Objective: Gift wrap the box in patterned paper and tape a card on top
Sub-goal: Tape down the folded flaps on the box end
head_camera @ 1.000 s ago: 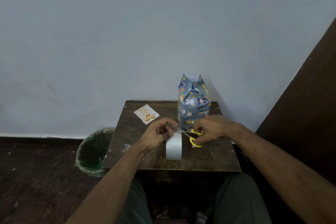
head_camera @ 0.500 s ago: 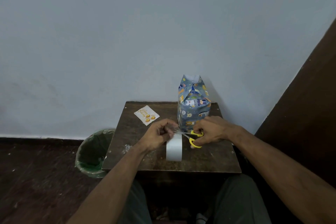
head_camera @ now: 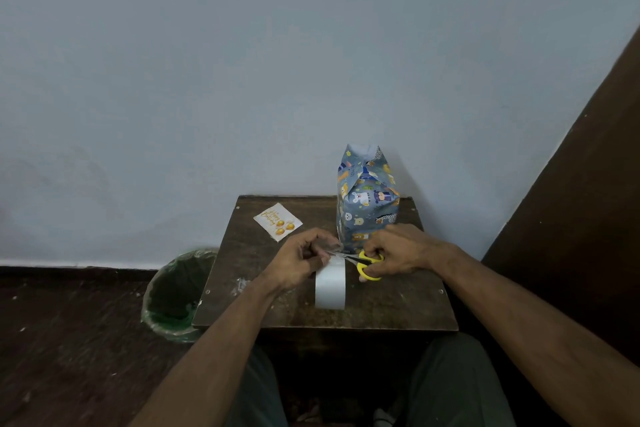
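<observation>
tape roll (head_camera: pixel 330 288) below left fingers (head_camera: pixel 323 250), scissors (head_camera: pixel 363 262) in right hand (head_camera: pixel 398 250)

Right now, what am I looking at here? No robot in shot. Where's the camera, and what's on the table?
There is no machine: a person works with bare hands, and the single camera sits on their head, looking forward and down.

The left hand pinches the free end of clear tape pulled from the tape roll, which stands on edge on the small wooden table. The right hand grips yellow-handled scissors, blades pointing at that tape.

The box, in patterned paper with its top flaps unfolded, stands upright at the back. The birthday card lies flat at the back left. A green-lined bin sits on the floor beside the table.
</observation>
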